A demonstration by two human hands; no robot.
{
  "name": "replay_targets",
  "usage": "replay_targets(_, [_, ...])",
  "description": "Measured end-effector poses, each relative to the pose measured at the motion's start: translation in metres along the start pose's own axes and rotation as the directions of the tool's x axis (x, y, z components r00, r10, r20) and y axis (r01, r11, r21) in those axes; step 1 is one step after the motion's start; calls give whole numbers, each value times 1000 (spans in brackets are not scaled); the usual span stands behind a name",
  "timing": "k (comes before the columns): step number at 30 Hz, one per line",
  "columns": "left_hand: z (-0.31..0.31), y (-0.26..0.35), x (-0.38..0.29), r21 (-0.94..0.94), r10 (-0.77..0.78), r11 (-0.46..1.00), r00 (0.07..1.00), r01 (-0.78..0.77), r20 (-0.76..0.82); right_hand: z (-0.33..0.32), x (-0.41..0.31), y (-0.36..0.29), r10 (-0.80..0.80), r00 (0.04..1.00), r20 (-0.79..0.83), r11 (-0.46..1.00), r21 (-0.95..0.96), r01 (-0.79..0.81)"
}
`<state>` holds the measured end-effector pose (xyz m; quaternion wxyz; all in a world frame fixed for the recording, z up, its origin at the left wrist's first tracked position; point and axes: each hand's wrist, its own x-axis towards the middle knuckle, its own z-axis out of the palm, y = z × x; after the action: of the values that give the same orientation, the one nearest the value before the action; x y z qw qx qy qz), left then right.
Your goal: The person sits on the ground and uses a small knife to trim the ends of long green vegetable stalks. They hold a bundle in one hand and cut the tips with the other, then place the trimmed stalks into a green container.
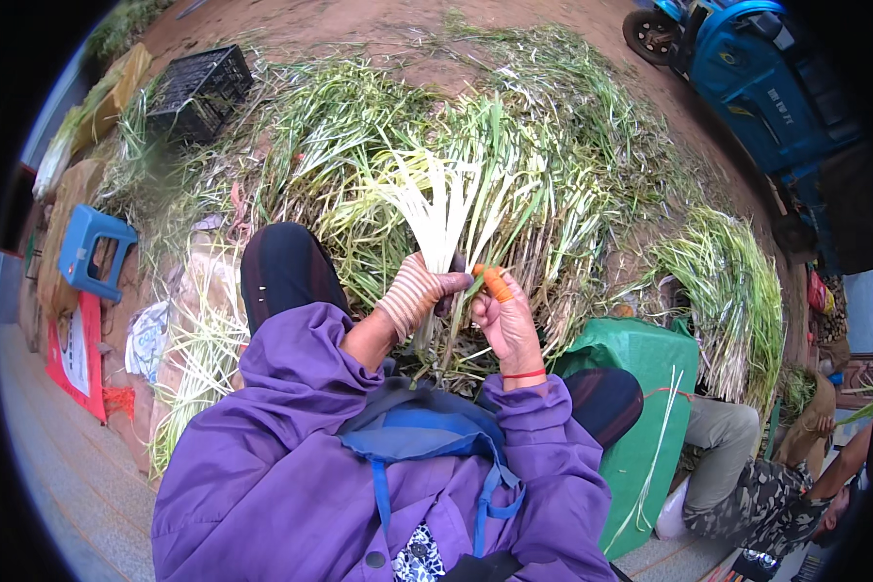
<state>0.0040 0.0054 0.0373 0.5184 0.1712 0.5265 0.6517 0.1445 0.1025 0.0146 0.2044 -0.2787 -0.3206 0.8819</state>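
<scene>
My left hand (425, 291), in a striped wrap or glove that leaves the thumb showing, is closed around a bunch of pale leafy stalks (440, 211) that fan out above it. Close beside it on the right, my right hand (508, 313) has orange coverings on its fingers and a red string at the wrist; its thumb and forefinger pinch a green leaf at the edge of the bunch. Under and beyond both hands lies a large heap of green long-leaved plants (553, 182) with brownish lower ends.
Pale stalks (196, 364) lie at my left, near a blue plastic stool (91, 251) and a black crate (200, 91). At my right are a green woven sack (647, 436), another plant pile (735, 305) and a seated person (749, 502). A blue vehicle (749, 87) stands farther off.
</scene>
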Motion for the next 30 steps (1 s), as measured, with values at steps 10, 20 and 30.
replay_targets(10, [-12, -4, 20, -222, -57, 975, 981, 15, -184, 0, -44, 13, 67, 992, 107, 946, -323, -29])
replay_targets(20, [-5, -6, 40, -198, 65, 970, 938, -139, -340, -13, -88, 15, 165, 985, -47, 685, -714, -149])
replay_targets(30, [-34, 42, 47, -96, 234, 955, 911, -281, -339, -75, -99, 61, 291, 946, -145, -532, -846, 34])
